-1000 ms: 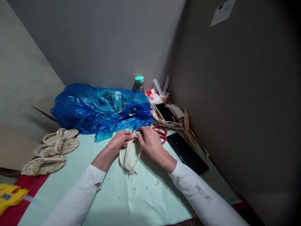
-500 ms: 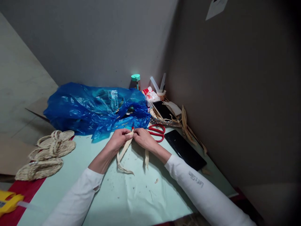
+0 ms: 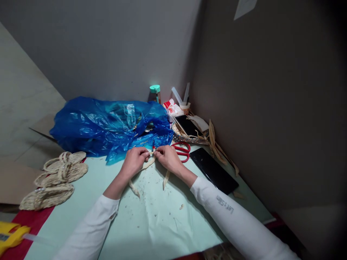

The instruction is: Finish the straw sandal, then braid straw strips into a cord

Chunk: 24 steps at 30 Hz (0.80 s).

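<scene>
Over green tabletop (image 3: 184, 231) by grey wall (image 3: 121, 50), left hand (image 3: 135, 159) and right hand (image 3: 167, 157), grip together on pale strip (image 3: 148, 164)

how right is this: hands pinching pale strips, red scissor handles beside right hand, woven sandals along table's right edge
Wrong side: the head view shows the woven sandals along the left edge of the table. True otherwise: left hand and right hand pinch pale strips, red scissor handles beside the latter.
</scene>
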Available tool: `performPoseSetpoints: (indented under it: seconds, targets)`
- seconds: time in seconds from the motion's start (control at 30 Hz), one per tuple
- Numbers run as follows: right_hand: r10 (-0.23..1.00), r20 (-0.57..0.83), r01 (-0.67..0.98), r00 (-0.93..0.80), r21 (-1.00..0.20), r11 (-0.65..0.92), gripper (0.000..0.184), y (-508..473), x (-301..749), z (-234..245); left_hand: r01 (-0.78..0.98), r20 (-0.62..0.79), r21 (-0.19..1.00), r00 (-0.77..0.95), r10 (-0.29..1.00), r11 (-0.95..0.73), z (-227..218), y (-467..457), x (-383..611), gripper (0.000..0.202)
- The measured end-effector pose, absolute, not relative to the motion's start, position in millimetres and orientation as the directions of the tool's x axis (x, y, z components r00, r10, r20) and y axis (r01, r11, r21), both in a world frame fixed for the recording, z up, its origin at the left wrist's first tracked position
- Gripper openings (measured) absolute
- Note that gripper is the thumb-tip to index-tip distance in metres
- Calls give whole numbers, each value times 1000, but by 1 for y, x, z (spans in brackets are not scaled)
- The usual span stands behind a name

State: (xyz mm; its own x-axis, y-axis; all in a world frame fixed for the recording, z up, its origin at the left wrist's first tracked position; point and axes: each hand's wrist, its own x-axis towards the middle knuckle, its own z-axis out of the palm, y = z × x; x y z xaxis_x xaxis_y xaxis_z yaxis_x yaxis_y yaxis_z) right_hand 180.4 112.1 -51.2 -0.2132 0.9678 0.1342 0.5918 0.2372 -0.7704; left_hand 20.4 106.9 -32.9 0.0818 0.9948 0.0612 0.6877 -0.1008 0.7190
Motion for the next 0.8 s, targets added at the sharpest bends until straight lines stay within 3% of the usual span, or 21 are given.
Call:
performPoseSetpoints:
  seconds: [0.27, 0.43, 0.6, 0.8]
  targets:
    - [970, 110, 525, -216, -825, 210, 22, 112, 182, -54, 926, 122, 340, 130, 984, -165, -29, 73, 62, 25]
    - [952, 67, 421, -300, -886, 195, 24, 119, 186, -58, 954, 77, 247, 154, 985, -169, -37, 60, 80, 39]
    - [952, 23, 378, -305, -914, 143, 18, 120, 187, -62, 927, 62, 320, 187, 980, -197, -31, 60, 76, 29]
    - [971, 13, 312, -237, -946, 89, 23, 120, 187, -62, 786, 75, 603, 119, 990, -140, -19, 90, 35, 13]
